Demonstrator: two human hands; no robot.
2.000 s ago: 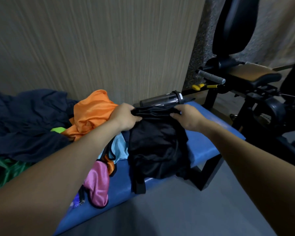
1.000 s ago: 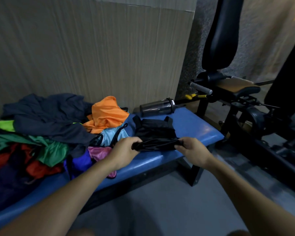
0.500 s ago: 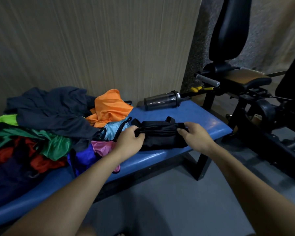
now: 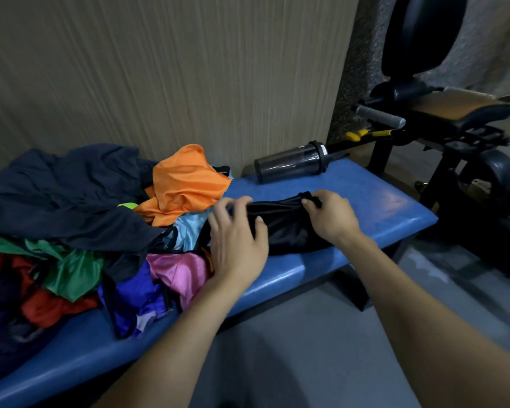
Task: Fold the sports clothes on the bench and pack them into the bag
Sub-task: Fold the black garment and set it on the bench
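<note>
Black garment (image 4: 289, 228) now lies folded on bench (image 4: 380, 207), left hand (image 4: 236, 245) spread flat, right hand (image 4: 327, 216) pinching its edge

Bench (image 4: 374, 198): blue padded vinyl, smooth, faintly glossy. Black garment (image 4: 289, 228): thin, slightly shiny cloth. Pink garment (image 4: 183, 269): satiny cloth. Orange garment (image 4: 186, 181): matt synthetic cloth. Shaker bottle (image 4: 289, 164): smoky translucent plastic. Wall panel (image 4: 159, 69): matt, wood-grain streaks.
</note>
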